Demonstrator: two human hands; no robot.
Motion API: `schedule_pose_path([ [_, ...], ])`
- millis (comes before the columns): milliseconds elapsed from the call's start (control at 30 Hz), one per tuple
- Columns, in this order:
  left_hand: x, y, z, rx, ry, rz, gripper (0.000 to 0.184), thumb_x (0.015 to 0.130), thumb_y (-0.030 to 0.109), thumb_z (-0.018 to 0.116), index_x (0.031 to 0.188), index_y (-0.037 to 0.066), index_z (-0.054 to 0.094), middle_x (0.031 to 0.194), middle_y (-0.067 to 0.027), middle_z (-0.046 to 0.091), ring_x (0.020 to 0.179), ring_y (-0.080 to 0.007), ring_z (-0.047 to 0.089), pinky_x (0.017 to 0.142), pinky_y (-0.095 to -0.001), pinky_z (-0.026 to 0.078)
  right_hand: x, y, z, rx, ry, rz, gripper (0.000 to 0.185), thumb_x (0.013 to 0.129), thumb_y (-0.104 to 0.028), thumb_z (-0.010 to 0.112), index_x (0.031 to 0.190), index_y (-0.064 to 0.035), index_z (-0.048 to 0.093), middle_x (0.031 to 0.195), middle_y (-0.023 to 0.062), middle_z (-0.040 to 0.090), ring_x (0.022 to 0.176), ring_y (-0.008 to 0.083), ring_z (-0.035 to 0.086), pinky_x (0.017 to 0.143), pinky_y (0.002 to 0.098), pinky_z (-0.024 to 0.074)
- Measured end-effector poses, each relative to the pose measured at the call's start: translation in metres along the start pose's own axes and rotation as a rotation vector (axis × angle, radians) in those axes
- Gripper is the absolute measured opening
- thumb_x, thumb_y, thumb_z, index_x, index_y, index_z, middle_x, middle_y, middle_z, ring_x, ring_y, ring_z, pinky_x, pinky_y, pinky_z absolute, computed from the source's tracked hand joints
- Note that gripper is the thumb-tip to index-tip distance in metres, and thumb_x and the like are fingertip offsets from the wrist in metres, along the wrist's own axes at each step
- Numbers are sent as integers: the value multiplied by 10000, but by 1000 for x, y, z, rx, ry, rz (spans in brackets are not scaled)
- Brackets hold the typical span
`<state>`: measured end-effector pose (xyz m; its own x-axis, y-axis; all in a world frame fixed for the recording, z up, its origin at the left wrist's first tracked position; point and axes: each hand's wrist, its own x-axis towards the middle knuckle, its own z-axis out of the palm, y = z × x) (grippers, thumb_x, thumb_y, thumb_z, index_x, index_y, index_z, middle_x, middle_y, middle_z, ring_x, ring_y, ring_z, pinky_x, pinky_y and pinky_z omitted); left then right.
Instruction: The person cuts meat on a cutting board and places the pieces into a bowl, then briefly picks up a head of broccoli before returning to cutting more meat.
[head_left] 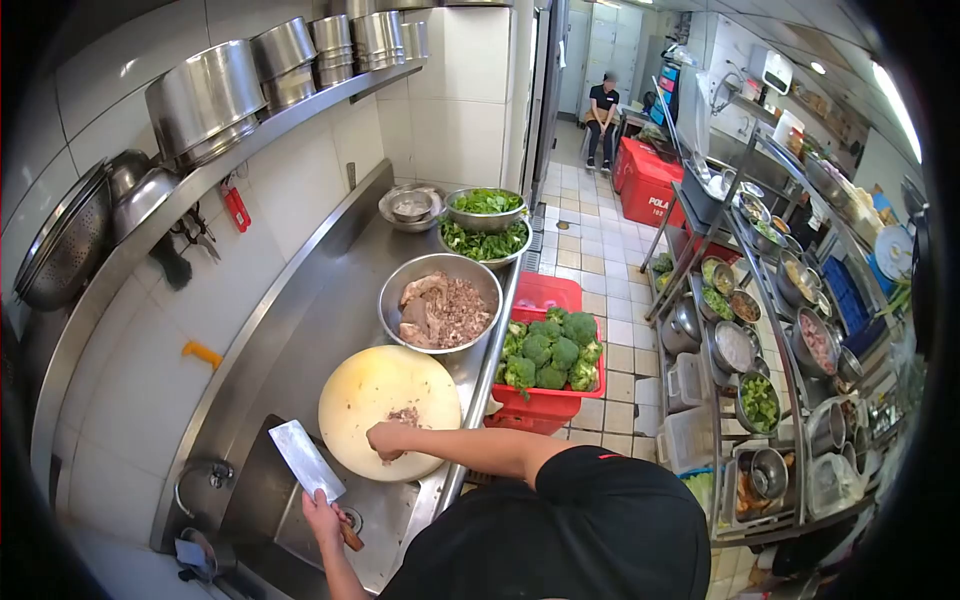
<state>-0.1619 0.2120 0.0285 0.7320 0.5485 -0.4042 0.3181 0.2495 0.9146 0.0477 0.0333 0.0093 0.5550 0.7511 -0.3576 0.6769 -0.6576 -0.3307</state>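
My left hand is closed on a cleaver where the broad blade meets the wooden handle. The blade points up and away over the sink, left of the round cutting board. On the board, my right hand is closed, with its fingers curled down beside a small heap of chopped meat. Whatever lies inside those fingers is hidden. Just beyond the board stands a steel bowl of chopped meat and larger pieces of meat.
Bowls of cut greens stand farther along the counter. Right of it is a red crate of broccoli. The sink and a tap are at the near left. Shelves of food bowls line the right; a person sits far back.
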Motion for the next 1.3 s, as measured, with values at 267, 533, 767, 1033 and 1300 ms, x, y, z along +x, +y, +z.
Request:
schedule_pose_path([
  [267, -16, -24, 56, 259, -238, 33, 93, 1027, 165, 520, 1060, 78, 523, 595, -23, 499, 404, -138, 477, 351, -335, 416, -104, 91, -103, 688, 436, 134, 215, 859, -118, 720, 1022, 19, 693, 832, 101, 760, 740, 170, 750, 673, 330, 586],
  [533, -7, -61, 151, 609, -627, 21, 196, 1008, 203, 609, 1120, 43, 593, 658, -55, 567, 472, -163, 532, 443, -356, 473, -110, 126, -113, 639, 1029, 215, 245, 873, -148, 762, 1062, -19, 673, 960, 131, 711, 862, 205, 719, 767, 351, 566],
  [767, 23, -31, 142, 928, -393, 166, 333, 970, 273, 582, 1181, 20, 630, 971, -268, 717, 858, -400, 726, 787, -488, 562, -104, 94, 3, 374, 958, -161, 186, 835, -84, 701, 1009, -65, 638, 994, 135, 622, 983, 341, 623, 867, 443, 519],
  [1033, -11, 11, 158, 1224, -327, 293, 324, 1015, 247, 508, 1246, 20, 490, 944, -342, 685, 917, -518, 669, 844, -599, 507, -125, 113, 56, 498, 726, -256, 381, 798, -75, 685, 1170, -36, 616, 1180, 189, 603, 1095, 401, 578, 980, 471, 498],
  [1300, -51, 14, 172, 1309, -317, 190, 265, 1002, 181, 492, 1187, -4, 448, 945, -354, 681, 923, -530, 668, 834, -617, 501, -117, 106, 32, 361, 465, -223, 260, 843, -121, 678, 1079, -24, 624, 1102, 168, 609, 1093, 371, 587, 950, 443, 515],
])
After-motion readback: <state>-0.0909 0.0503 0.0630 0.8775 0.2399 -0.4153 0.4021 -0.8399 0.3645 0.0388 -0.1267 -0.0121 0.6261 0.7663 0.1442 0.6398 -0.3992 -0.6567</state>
